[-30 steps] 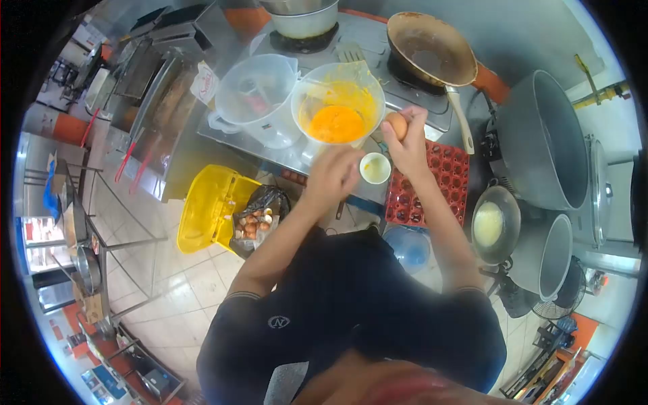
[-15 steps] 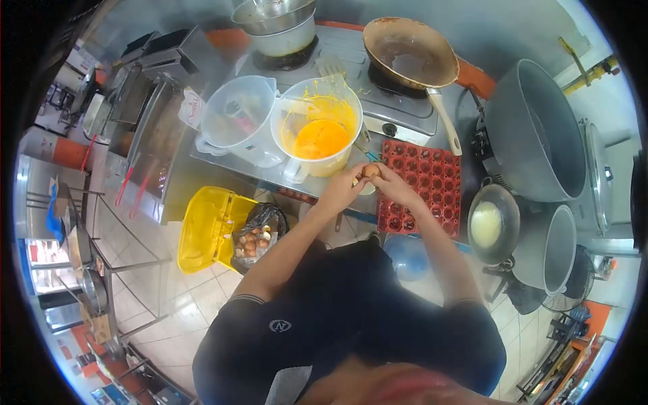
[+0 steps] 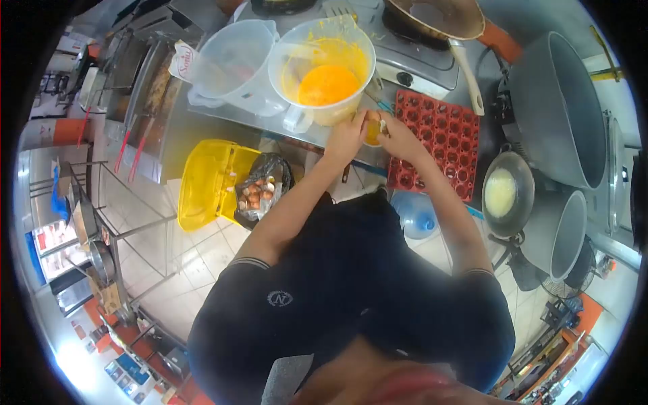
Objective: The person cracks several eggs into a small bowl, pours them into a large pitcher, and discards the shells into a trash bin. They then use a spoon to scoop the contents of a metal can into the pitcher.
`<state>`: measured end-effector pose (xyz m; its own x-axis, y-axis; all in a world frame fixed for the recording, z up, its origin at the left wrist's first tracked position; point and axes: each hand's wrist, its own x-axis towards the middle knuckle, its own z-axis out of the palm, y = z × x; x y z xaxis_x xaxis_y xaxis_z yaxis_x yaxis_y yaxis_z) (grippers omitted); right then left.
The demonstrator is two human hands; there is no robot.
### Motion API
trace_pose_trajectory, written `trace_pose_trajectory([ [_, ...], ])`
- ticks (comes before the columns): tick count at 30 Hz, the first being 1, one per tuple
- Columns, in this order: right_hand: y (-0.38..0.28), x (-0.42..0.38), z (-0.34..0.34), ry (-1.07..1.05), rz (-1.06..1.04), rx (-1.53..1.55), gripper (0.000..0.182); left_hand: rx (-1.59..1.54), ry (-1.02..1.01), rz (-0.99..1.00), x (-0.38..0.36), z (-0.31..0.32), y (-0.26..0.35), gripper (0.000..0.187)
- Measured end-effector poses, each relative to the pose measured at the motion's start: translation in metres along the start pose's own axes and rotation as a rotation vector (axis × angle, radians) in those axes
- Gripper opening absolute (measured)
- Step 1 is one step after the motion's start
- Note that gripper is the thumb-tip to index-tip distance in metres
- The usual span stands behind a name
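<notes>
Both hands meet at the counter's front edge around a brown egg (image 3: 373,117). My left hand (image 3: 345,138) grips its left side, and my right hand (image 3: 398,138) has it from the right, fingers closed; a bit of pale shell shows by the right fingertips. Just under the egg is a small cup (image 3: 372,140) with yellow in it, partly hidden by the fingers. Behind my left hand stands a clear pitcher (image 3: 361,57) of beaten orange-yellow egg, its walls smeared. A red egg tray (image 3: 439,135) with many hollows lies right of my right hand.
Another translucent pitcher (image 3: 233,57) stands left. A frying pan (image 3: 439,20) sits on the stove (image 3: 412,64), its handle toward me. At right are a small pan (image 3: 508,192) with pale yellow contents and large pots (image 3: 557,108). A yellow-lidded bin (image 3: 202,182) holds eggshells (image 3: 255,194).
The camera view has tilted, so the counter things sit higher in frame. The egg is held over the small cup, where yellow now shows; before, the cup looked whitish.
</notes>
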<state>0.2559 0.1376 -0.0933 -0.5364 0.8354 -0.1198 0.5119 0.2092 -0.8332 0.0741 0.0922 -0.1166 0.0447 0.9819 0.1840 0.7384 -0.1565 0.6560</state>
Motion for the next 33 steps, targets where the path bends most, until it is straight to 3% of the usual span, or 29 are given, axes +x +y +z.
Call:
trace_pose_trajectory([
  [3, 0.013, -0.004, -0.001, 0.026, -0.043, 0.155, 0.056, 0.008, 0.048, 0.049, -0.002, -0.003, 0.003, 0.043],
  [5, 0.02, -0.005, -0.003, 0.055, 0.138, 0.427, 0.052, -0.167, 0.075, 0.12, -0.005, -0.004, 0.009, 0.047],
  [6, 0.01, -0.01, -0.007, 0.063, 0.229, 0.484, 0.046, -0.158, 0.091, 0.081, -0.007, -0.01, 0.02, 0.047],
  [8, 0.026, -0.007, 0.002, 0.118, 0.125, 0.47, 0.045, -0.149, 0.147, 0.05, -0.019, -0.041, 0.048, 0.047],
  [9, -0.008, -0.013, 0.0, 0.1, 0.2, 0.514, 0.038, -0.119, 0.162, -0.01, -0.028, -0.063, 0.06, 0.047],
  [11, -0.03, -0.013, 0.014, -0.068, 0.112, 0.704, 0.042, -0.354, 0.191, 0.047, -0.033, -0.094, 0.09, 0.045],
  [13, 0.007, -0.012, 0.071, -0.207, -0.178, 0.613, 0.047, -0.384, 0.19, 0.044, -0.045, -0.118, 0.102, 0.047],
  [14, -0.028, -0.008, 0.107, -0.152, -0.325, 1.0, 0.05, -0.424, 0.188, 0.054, -0.048, -0.127, 0.102, 0.048],
  [15, -0.112, -0.012, 0.072, -0.585, -0.262, 1.097, 0.053, -0.431, 0.255, 0.112, -0.048, -0.129, 0.098, 0.048],
  [16, -0.078, -0.004, 0.11, -0.437, -0.318, 0.912, 0.046, -0.447, 0.325, 0.164, -0.05, -0.129, 0.094, 0.048],
  [18, -0.016, 0.012, 0.182, -0.14, -0.349, 0.502, 0.033, -0.417, 0.385, 0.03, -0.052, -0.147, 0.094, 0.032],
  [19, -0.025, 0.014, 0.15, -0.114, -0.353, 0.48, 0.033, -0.298, 0.441, 0.098, -0.048, -0.167, 0.094, 0.026],
  [20, -0.053, 0.007, 0.097, -0.016, -0.199, 0.274, 0.029, -0.125, 0.614, 0.275, -0.039, -0.173, 0.083, 0.025],
  [21, -0.065, -0.003, 0.055, 0.078, -0.039, 0.071, 0.026, -0.096, 0.689, 0.299, -0.037, -0.175, 0.073, 0.025],
  [23, -0.036, 0.005, -0.005, 0.437, 0.076, -0.355, 0.034, -0.054, 0.701, 0.252, -0.033, -0.18, 0.063, 0.029],
  [25, -0.008, 0.029, -0.045, 0.508, 0.202, -0.77, 0.042, 0.083, 0.742, 0.197, -0.024, -0.18, 0.056, 0.032],
  [27, 0.017, 0.061, -0.052, 0.412, 0.234, -1.055, 0.04, 0.075, 0.729, 0.22, -0.012, -0.171, 0.041, 0.033],
  [28, 0.031, 0.073, -0.05, 0.423, 0.238, -1.052, 0.04, 0.119, 0.701, 0.207, -0.007, -0.168, 0.038, 0.033],
  [33, 0.048, 0.111, -0.045, 0.084, 0.225, -1.318, 0.031, 0.143, 0.663, 0.177, 0.008, -0.146, 0.01, 0.04],
])
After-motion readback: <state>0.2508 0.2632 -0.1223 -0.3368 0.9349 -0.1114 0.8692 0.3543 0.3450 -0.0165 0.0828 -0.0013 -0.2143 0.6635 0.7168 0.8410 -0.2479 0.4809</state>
